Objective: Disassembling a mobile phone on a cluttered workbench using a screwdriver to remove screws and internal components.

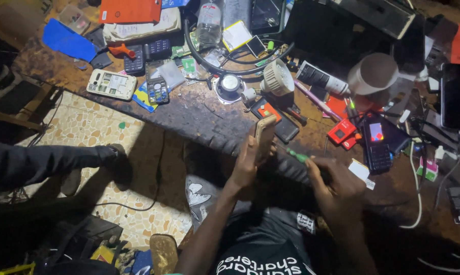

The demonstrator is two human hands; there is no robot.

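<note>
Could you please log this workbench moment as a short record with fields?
left hand: left hand holds a gold phone upright on edge
right hand: right hand grips a green-handled screwdriver, tip toward the phone
surface: dark, worn workbench
nearby: white keypad phone, lamp head, small red device
floor: a shoe of another person on patterned tiles

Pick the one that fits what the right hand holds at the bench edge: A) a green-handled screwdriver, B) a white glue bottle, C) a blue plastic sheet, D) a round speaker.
A: the right hand grips a screwdriver with a green handle, its tip pointing toward the phone that the left hand holds upright on its edge.
</note>
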